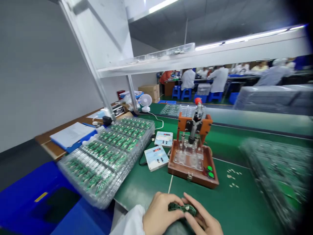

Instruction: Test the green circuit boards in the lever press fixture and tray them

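As the head view opens, we record our left hand (161, 213) and right hand (202, 217) at 6 o'clock, fingers clamped together on a green circuit board (182, 209) held just above the green bench mat (144, 186). A white sleeve (129, 222) covers the left wrist. At 12 o'clock stands a manual press jig (192, 153) with a red knob (198, 101). Two digital counters (156, 158) lie beside it at 11 o'clock, and clear trays of green circuit boards (105, 156) lie at 10 o'clock. Small pale parts (232, 178) are scattered at 2 o'clock. Co-workers (217, 78) sit far off at 1 o'clock.
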A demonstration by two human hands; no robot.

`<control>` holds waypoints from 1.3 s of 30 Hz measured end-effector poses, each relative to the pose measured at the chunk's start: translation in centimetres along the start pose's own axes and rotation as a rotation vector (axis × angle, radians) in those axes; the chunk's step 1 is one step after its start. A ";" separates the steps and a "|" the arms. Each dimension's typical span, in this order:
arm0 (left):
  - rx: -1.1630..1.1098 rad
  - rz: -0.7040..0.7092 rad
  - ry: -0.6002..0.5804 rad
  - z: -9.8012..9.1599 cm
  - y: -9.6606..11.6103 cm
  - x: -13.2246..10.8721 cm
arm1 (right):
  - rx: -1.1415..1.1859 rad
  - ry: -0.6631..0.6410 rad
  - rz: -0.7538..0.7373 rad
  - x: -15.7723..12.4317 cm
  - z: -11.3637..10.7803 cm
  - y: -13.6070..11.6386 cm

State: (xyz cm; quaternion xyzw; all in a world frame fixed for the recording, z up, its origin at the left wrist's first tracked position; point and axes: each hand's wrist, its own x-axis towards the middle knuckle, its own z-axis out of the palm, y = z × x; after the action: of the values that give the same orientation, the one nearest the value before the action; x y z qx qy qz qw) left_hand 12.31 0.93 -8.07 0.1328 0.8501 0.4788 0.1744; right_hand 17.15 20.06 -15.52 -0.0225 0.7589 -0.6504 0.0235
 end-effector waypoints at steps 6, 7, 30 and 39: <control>-0.109 0.020 -0.127 0.5 -2.8 0.9 | -0.133 0.227 -0.021 -2.0 -0.6 -1.1; -0.070 0.041 -0.116 0.3 -3.0 1.2 | -0.162 0.272 -0.027 -2.0 -1.0 -1.2; 0.466 0.593 -0.066 -0.9 -4.0 2.6 | -0.723 0.054 -0.129 -1.3 -2.7 -1.4; 0.372 0.440 0.029 0.8 -2.8 1.2 | -0.578 0.307 -0.221 -1.2 -2.9 -1.5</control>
State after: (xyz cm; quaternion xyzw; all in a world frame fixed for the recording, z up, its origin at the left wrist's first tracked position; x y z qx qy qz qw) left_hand 11.43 0.56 -11.09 0.3370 0.8764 0.3429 0.0267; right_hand 18.13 22.79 -13.63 -0.0122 0.8995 -0.4027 -0.1691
